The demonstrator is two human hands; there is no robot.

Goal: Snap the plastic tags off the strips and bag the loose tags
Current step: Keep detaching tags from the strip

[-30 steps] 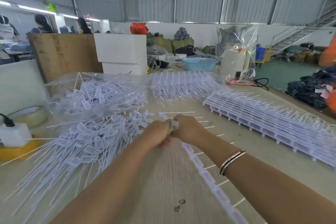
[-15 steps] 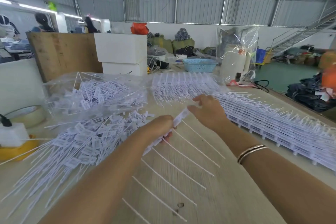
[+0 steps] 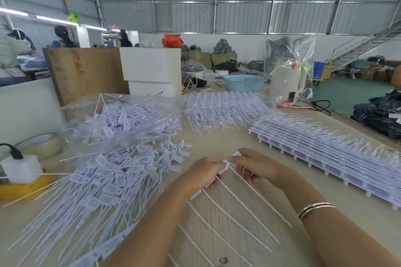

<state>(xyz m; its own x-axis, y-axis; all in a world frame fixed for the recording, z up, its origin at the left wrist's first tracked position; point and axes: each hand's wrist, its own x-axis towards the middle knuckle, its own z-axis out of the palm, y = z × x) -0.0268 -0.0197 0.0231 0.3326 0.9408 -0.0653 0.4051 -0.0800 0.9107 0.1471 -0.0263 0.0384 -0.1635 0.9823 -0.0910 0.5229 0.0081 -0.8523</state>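
Fingers of both hands, left hand (image 3: 204, 171) and right hand (image 3: 258, 167), pinch one strip (image 3: 225, 168).

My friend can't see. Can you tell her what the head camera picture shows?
Two hands, left hand and right hand, hold a strip of white plastic tags over a wooden table. Loose tags lie piled at left, stacked strips at right.
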